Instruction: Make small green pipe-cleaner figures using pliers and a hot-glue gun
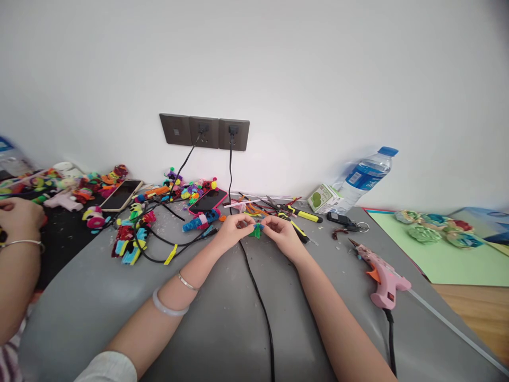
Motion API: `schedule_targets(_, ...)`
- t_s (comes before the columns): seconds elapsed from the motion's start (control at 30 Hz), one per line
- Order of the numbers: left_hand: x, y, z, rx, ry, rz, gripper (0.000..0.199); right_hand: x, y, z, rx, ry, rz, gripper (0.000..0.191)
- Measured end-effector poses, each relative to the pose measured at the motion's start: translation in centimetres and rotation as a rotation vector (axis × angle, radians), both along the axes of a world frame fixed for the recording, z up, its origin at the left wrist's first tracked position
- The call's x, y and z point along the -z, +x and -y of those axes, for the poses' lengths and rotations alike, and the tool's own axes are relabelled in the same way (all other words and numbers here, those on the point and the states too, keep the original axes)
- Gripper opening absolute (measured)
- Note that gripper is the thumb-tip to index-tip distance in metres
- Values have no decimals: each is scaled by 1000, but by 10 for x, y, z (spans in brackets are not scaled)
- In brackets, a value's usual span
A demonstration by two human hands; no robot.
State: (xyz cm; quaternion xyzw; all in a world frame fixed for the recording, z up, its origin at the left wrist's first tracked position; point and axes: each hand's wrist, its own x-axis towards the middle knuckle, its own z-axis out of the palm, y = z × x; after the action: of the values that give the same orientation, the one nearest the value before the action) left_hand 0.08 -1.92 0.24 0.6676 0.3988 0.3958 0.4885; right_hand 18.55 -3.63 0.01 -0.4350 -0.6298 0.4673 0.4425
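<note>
My left hand [235, 229] and my right hand [281, 233] meet over the middle of the grey table. Between their fingertips is a small green fuzzy piece [257, 232], which looks like bent pipe cleaner. Both hands pinch it, one from each side, and the fingers hide part of it. Just beyond the hands lie yellow-and-black pliers [303, 214] and loose pipe cleaner stems [254, 204]. A blue fuzzy figure [201, 219] rests to the left of my left hand.
A pink glue gun [385, 281] lies on the right, its cord running forward. A water bottle [363, 178] leans against the wall. Black cables [254, 289] cross the table from the sockets [204, 131]. Fuzzy figures [133, 233] and phones [121, 195] lie left, near another person's hand [20, 217].
</note>
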Motion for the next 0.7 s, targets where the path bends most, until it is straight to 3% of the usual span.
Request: schedule_targets(0.7, -1, 0, 1, 3, -5, 2, 23, 0, 0, 0, 7, 1, -3, 31)
